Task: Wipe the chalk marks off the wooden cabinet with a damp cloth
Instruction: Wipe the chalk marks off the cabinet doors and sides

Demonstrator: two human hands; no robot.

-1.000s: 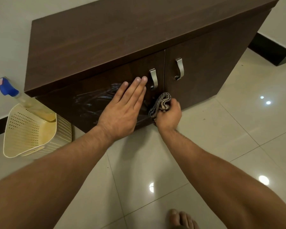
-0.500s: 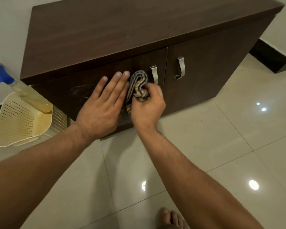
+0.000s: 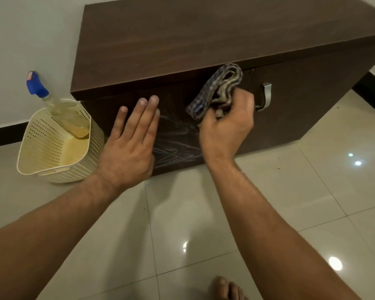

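Glossy pale tiled floor [image 3: 268, 202] under dark brown wooden cabinet [image 3: 204, 35]; cream perforated plastic basket [image 3: 20, 156] just beside its left end. Left hand [image 3: 128, 146] flat against left door, fingers straight, grip slack, holding nothing. Right hand [image 3: 225, 128], grip curled tight round bunched patterned grey cloth [image 3: 217, 89], near door's top edge, above smeared whitish chalk marks [image 3: 175, 146] between both hands. Cloth judged soft, light, limp: best wadded in palm, broad face pressed flat. Blue-capped spray bottle [image 3: 52, 102] leaning in basket.

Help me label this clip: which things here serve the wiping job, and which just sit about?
Job: cloth, right hand gripping it, chalk marks, cabinet, left hand flat against its door.
Idle: basket, spray bottle inside it, door handle.
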